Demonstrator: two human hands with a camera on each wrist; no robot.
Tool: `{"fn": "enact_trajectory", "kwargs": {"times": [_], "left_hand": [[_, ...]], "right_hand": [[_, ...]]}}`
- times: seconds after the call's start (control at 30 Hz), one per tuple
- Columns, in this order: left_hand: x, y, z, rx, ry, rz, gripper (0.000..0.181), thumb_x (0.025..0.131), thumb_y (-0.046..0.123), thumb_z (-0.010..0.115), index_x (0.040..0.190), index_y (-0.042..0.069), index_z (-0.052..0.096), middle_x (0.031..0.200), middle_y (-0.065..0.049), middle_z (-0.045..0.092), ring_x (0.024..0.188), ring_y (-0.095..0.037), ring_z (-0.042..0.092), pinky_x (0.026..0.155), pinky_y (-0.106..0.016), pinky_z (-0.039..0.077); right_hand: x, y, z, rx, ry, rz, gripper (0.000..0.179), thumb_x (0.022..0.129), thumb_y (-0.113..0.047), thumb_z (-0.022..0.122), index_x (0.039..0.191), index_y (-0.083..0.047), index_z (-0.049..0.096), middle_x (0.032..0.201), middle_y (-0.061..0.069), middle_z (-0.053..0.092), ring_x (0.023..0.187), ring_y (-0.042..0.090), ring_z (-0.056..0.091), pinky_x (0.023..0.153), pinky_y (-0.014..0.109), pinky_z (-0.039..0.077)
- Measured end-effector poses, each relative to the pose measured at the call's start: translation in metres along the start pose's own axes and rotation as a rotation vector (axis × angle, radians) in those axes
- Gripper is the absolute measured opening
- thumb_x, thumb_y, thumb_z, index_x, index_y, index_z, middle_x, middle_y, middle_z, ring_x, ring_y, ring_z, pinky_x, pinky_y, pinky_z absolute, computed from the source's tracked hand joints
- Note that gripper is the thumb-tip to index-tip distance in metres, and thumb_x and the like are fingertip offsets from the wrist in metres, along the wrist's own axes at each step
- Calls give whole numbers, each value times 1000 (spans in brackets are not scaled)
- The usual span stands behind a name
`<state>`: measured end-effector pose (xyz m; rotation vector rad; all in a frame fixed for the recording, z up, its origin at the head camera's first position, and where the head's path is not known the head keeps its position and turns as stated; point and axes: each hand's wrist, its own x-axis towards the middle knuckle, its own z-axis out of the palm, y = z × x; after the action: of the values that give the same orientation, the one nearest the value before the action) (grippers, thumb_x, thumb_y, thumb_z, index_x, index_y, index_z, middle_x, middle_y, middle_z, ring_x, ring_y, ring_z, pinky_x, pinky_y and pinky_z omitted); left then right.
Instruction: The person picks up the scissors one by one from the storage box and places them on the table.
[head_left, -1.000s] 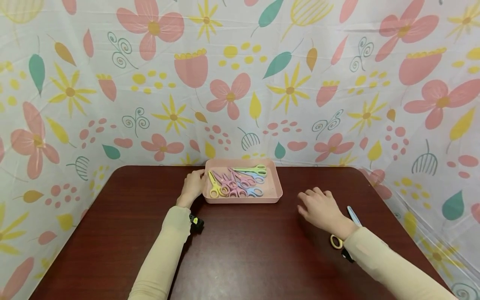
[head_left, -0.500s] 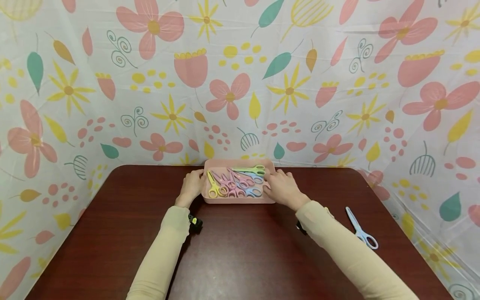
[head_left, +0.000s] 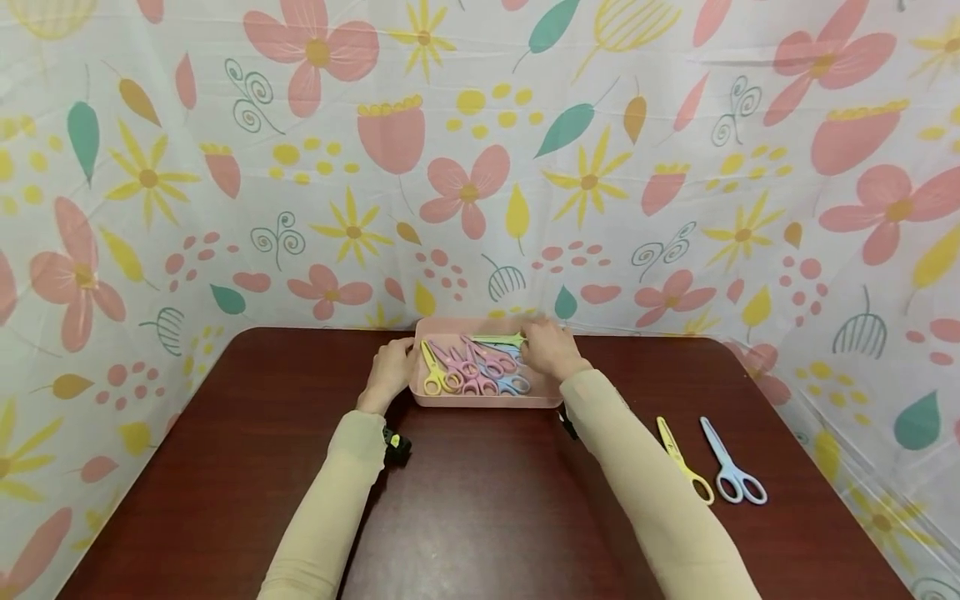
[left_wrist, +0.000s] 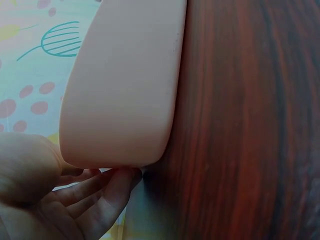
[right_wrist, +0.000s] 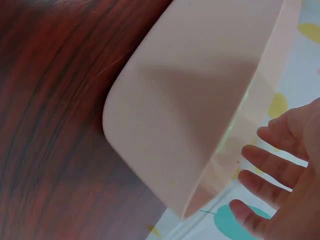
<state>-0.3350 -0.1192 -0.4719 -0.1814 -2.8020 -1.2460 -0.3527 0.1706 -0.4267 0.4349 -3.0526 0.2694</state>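
A shallow pink tray (head_left: 487, 401) stands at the table's back edge with several pairs of pastel scissors (head_left: 480, 386) heaped inside. My left hand (head_left: 388, 371) holds the tray's left end; in the left wrist view the fingers (left_wrist: 107, 197) lie against its end wall. Over the tray's right part is my right hand (head_left: 550, 348), its fingertips by the light green scissors (head_left: 498, 340), whose handles it hides. The right wrist view shows these fingers (right_wrist: 272, 167) parted and loosely bent above the rim, with nothing seen between them.
Yellow scissors (head_left: 678, 450) and blue scissors (head_left: 726, 458) lie side by side on the dark wooden table (head_left: 465, 517) at the right, the yellow pair partly behind the right sleeve. A flowered curtain (head_left: 480, 200) hangs right behind the tray.
My right hand has moved left from the bare table to above the tray, uncovering the yellow and blue scissors on the right. My left hand has stayed at the tray's left end.
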Motion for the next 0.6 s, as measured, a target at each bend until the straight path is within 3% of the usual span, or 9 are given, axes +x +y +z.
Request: {"fn": "enact_trajectory", "kwargs": {"times": [0.2,0.4,0.6], "left_hand": [[2,0,2,5,13,-5,38,104,17,47,137,1,56,58,-8,51,42,-14,36,46,-29,34],[4,2,2,9,21,-4,38,104,18,48,137,1,56,58,-8,52,41,-14,36,46,-29,34],[1,1,2,8,22,-28,37,104,17,49,136,2,57,60,-8,53,43,-15,38,48,-30,35]], "right_hand": [[16,3,8,-26,-30,8,23,89,-7,52,106,-6,68,111,12,62,111,35,52,93,62,37],[26,2,4,-53,-72,27,16,91,-7,52,99,-7,66,115,15,60,117,34,49,97,62,34],[33,5,12,-91,-98,33,3,89,-8,61,90,-10,63,115,16,61,114,35,51,94,60,39]]}}
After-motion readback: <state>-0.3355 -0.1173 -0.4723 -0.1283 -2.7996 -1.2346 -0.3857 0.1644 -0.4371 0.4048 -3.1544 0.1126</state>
